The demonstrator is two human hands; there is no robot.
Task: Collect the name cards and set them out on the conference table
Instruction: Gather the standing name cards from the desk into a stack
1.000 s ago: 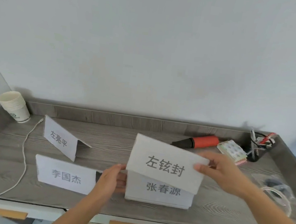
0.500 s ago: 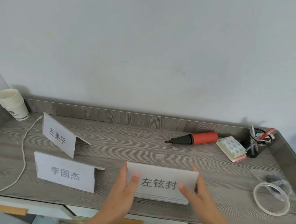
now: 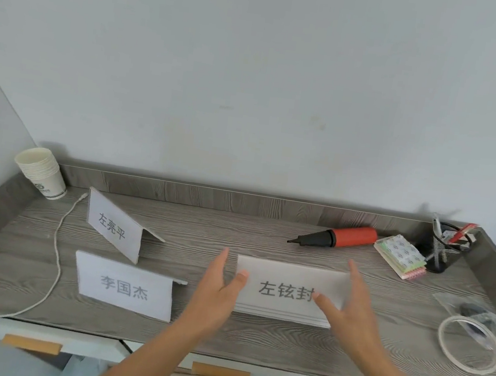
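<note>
A stack of folded white name cards (image 3: 289, 275) stands on the grey wood-grain shelf (image 3: 234, 236), its top card printed 左铉封. My left hand (image 3: 218, 285) presses the stack's left end, thumb on the front face. My right hand (image 3: 347, 308) clasps the right end, thumb over the last character. Two more tent cards stand to the left: 李国杰 (image 3: 125, 286) near the front edge and 左亮平 (image 3: 114, 227) behind it, angled.
A stack of paper cups (image 3: 42, 171) is at the back left, with a white cable (image 3: 56, 254) trailing forward. At right lie a red-and-black pump (image 3: 338, 236), a sticker pad (image 3: 400, 255), a mesh pen holder (image 3: 443, 248), a tape roll (image 3: 470, 345) and a plastic bag (image 3: 470, 308).
My right hand lowered the 左铉封 card onto the 张春源 card, which is now covered. Both hands then closed in on the stack's ends and squared it.
</note>
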